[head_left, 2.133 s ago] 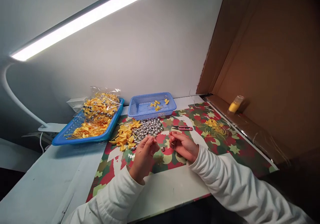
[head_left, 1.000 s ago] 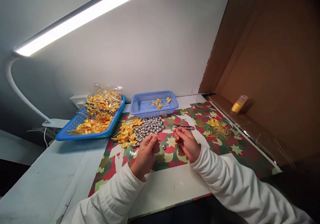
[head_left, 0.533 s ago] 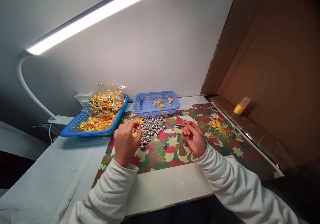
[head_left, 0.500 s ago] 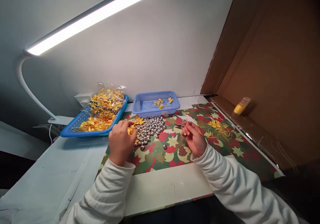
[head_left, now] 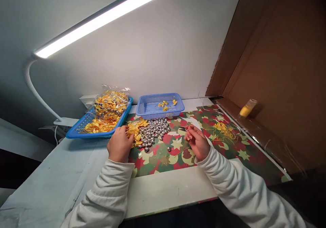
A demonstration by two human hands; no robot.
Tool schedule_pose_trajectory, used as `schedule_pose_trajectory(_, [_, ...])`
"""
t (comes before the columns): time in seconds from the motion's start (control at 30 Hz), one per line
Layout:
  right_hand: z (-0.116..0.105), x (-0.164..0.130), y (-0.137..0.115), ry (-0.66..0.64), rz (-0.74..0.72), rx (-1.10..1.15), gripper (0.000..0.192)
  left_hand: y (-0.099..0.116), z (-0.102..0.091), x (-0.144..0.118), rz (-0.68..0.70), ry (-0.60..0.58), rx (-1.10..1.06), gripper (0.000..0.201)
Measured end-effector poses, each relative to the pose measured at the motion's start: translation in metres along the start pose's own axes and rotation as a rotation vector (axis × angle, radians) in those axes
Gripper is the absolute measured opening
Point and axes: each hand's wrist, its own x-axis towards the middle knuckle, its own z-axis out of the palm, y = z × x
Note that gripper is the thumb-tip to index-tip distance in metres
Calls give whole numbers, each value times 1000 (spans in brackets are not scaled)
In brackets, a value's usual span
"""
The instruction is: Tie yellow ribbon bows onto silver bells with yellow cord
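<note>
The head camera is looking down at a white worktable point(head_left: 46, 187) partly covered by a red, green and cream star-patterned paper mat point(head_left: 229, 153). The person's left hand point(head_left: 118, 145), in a white sleeve, is resting at the near left edge of a loose pile of small yellow ribbon bows point(head_left: 136, 130), its fingertips touching the bows; the fingers are curling in on the pile, but whether they are actually pinching a bow is not showing clearly. Just right of the bows, and touching them, a heap of small shiny silver bells point(head_left: 154, 130) is lying on the mat. The right hand point(head_left: 198, 141) is hovering over the mat well apart from the left, thumb and fingers pressing together around something thin; what it is gripping is too small to make out, though a fine yellowish strand is trailing down to the mat beneath it. One stray silver bell point(head_left: 168, 149) is lying alone between the two hands.

Behind the bows, a large blue plastic tray point(head_left: 76, 133) is holding a clear bag of yellow bows with bells point(head_left: 110, 105). Beside it, a smaller blue mesh basket point(head_left: 145, 110) is holding a few yellow bows. A tangle of yellow cords point(head_left: 222, 130) is lying on the mat to the right. A brown cardboard wall point(head_left: 280, 68) is standing along the right side, with a small yellow bottle point(head_left: 247, 107) leaning at its base. A white strip lamp point(head_left: 102, 17) is glowing overhead.
</note>
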Motion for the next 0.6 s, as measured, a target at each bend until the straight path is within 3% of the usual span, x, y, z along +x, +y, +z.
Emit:
schedule_pose_trajectory(0.17, [2, -2, -1, 6, 9, 8, 28, -2, 7, 4, -10, -37, 9, 38])
schedule_pose_trajectory(0.3, [3, -2, -2, -5, 9, -11, 27, -3, 7, 7, -16, 50, -64, 25])
schedule_pose_trajectory(0.37, [3, -2, -1, -16, 17, -12, 27, 0, 5, 6, 12, 113, -212, 20])
schedule_pose_trajectory(0.43, [4, -3, 1, -33, 30, -4, 29, 8, 5, 1, 72, 121, -503, 17])
schedule_pose_trajectory(0.53, [5, -5, 7, -113, 71, -39, 31, 28, 6, -14, 143, -128, -1046, 16])
schedule_pose_trajectory(0.6, [6, -8, 12, -213, 106, -126, 30, 42, 7, -27, 202, -300, -1192, 12])
